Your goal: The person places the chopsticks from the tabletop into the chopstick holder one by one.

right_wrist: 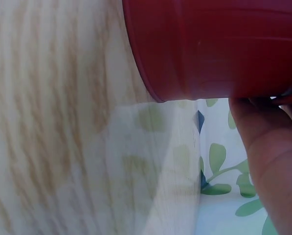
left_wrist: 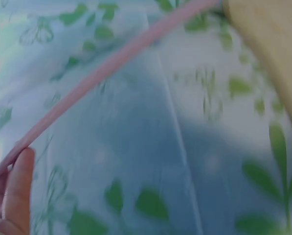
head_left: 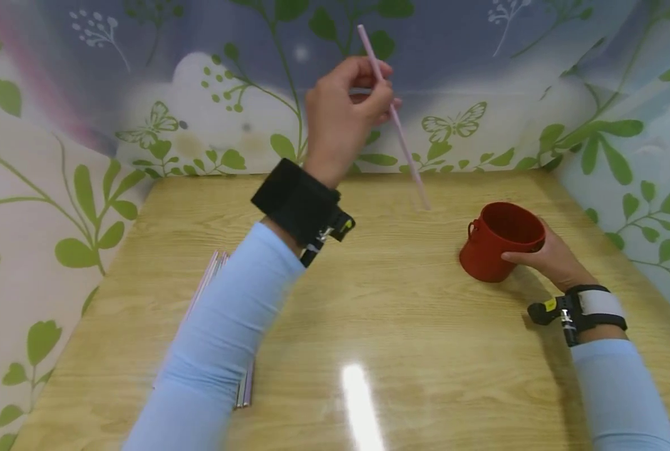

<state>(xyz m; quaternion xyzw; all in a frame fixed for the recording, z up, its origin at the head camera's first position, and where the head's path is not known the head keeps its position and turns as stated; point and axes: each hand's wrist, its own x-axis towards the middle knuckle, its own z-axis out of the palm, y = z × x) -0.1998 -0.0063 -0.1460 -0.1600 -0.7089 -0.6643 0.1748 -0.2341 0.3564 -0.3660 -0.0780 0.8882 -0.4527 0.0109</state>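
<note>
Pinching a slim pink stick (head_left: 404,141) between thumb and fingers, the person's left hand (head_left: 340,103) is raised before the patterned backdrop (head_left: 222,125), its grip narrow. The stick slants through that grip, its upper end to the left and its lower end over the back part of the wooden table (head_left: 402,300); whether the tip touches the wood cannot be told.

The right hand (head_left: 557,260) grips a red bucket (head_left: 488,250) at the table's right side, spread about as wide as the bucket's curve, with the thumb on the near outer wall below the rim and the other fingers mostly hidden behind it. The bucket's mouth faces up. More thin sticks (head_left: 246,385) lie together on the left of the table, partly covered by the left sleeve (head_left: 216,338).
</note>
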